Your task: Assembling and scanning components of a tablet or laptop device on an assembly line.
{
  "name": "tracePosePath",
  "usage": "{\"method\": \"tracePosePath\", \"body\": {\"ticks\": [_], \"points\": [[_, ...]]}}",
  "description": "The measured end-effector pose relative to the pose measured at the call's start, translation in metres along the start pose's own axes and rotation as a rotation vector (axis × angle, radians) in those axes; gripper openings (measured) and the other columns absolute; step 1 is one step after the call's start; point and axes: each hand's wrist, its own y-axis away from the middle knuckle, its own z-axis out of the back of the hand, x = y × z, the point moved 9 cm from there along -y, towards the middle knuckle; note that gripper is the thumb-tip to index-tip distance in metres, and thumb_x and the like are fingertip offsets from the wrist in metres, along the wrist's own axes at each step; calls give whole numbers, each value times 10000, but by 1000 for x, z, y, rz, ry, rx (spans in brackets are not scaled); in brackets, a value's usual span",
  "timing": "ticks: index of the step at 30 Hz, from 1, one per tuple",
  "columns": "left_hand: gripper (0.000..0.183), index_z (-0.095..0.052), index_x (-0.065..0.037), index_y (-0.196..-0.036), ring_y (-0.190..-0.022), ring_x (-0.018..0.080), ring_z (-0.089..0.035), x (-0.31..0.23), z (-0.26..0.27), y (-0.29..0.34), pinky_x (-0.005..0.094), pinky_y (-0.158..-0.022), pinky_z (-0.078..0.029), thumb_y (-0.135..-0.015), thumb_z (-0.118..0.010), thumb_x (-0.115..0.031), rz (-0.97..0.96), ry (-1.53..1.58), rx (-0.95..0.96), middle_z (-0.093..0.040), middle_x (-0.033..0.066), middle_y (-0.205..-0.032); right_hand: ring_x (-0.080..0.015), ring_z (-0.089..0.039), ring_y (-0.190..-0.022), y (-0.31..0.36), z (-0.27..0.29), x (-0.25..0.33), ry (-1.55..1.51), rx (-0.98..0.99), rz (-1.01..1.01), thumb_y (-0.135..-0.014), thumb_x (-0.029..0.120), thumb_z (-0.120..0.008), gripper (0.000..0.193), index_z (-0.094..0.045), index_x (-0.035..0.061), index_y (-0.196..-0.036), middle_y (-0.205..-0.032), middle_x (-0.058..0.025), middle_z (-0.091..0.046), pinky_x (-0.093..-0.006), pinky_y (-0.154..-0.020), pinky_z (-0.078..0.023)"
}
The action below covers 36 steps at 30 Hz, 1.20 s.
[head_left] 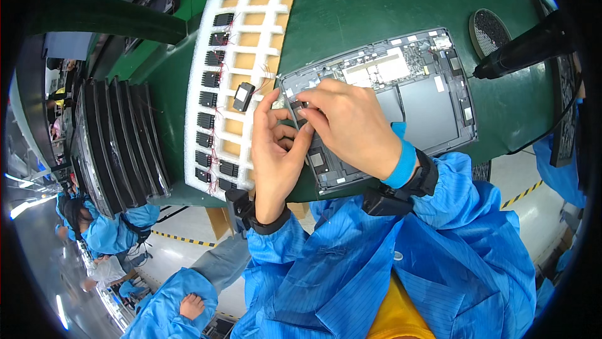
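Note:
A grey device chassis (429, 113) lies on the green bench with its circuit board showing. My two hands meet over its left edge. Thumb and fingertips of my right hand (354, 123) are pinched together there, around something too small or hidden to name. Just beside it, my left hand (276, 157) is turned partly palm up, fingers curled and thumb raised toward the same spot; what it holds, if anything, is hidden. Left of it stands a white foam tray (199, 88) with several black modules on red wires. One black module with a white label (243, 96) lies loose across its slots.
At the right a black electric screwdriver (527, 51) points at the chassis, beside a round dish of tiny screws (489, 32). Several dark panels (116, 145) stand in a row at the left. Another person's hand (192, 306) shows at lower left.

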Motion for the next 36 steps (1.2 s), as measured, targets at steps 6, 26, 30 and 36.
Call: {"method": "tracePosePath", "body": {"ticks": [6, 26, 30, 36], "points": [[599, -310, -12, -1324, -656, 72, -549, 2, 0, 0, 184, -541, -436, -800, -589, 69, -7, -35, -22, -531, 89, -936, -308, -603, -663, 4, 8, 4, -25, 10, 26, -764, 61, -632, 186, -645, 16, -944, -787, -121, -610, -383, -584, -481], [570, -289, 18, -1314, -689, 76, -561, 18, -4, -16, 182, -565, -441, -831, -591, 25, 60, 49, -38, -575, 88, -930, -259, -603, -574, 26, 43, -5, -308, 193, -181, -801, 84, -623, 196, -622, 30, -989, -814, -154, -646, -333, -539, -479], [549, -290, 39, -1301, -701, 78, -576, 19, -4, -18, 174, -545, -443, -843, -590, 4, 72, 181, -9, -596, 98, -987, -53, -541, -535, 40, 77, -20, -426, 48, -285, -816, 30, -620, 161, -637, 13, -975, -800, -62, -669, -206, -470, -424], [495, -326, 27, -1290, -717, 62, -575, 20, -1, -19, 166, -479, -427, -864, -570, -39, 207, 162, 144, -613, 75, -1006, -36, -526, -552, 52, 116, -41, -510, -164, -351, -841, 25, -595, 154, -629, -13, -986, -846, -59, -678, -171, -493, -440]]}}
